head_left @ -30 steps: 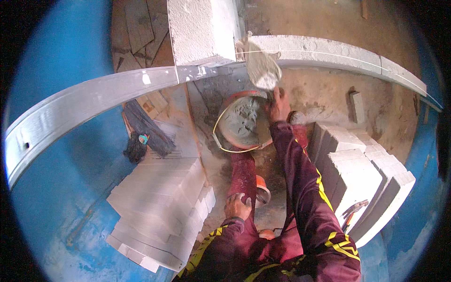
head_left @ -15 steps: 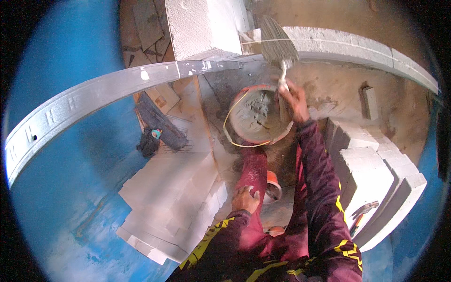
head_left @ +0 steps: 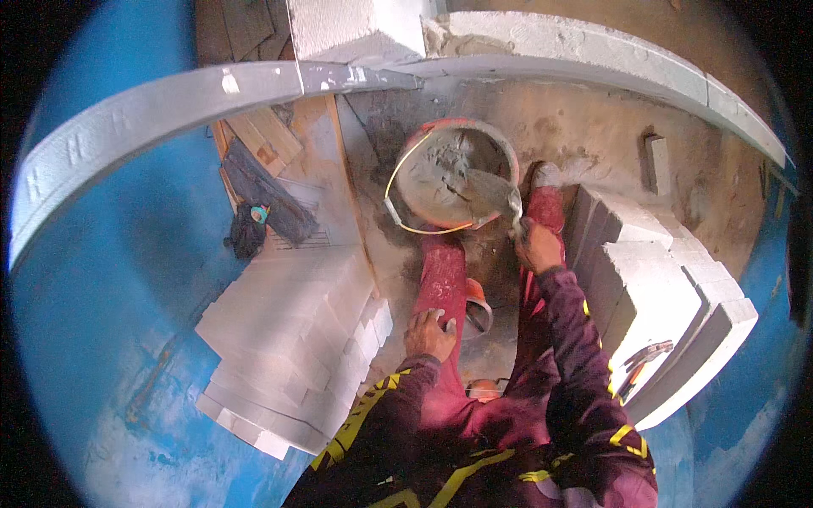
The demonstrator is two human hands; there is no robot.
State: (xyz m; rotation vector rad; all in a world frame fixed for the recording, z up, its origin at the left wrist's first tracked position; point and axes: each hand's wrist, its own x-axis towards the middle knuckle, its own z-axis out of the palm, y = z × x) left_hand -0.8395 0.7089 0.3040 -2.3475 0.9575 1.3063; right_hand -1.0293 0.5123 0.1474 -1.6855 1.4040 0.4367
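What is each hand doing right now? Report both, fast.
Left hand: open, fingers spread, resting flat on the left thigh, holding nothing.
Right hand: closed on the handle of a trowel, blade over the mortar bucket.

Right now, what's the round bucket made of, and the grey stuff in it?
The bucket looks like orange plastic, smeared dull grey, with a thin wire handle. The grey stuff looks like wet mortar: lumpy, matte, clinging to the trowel held by the right hand.
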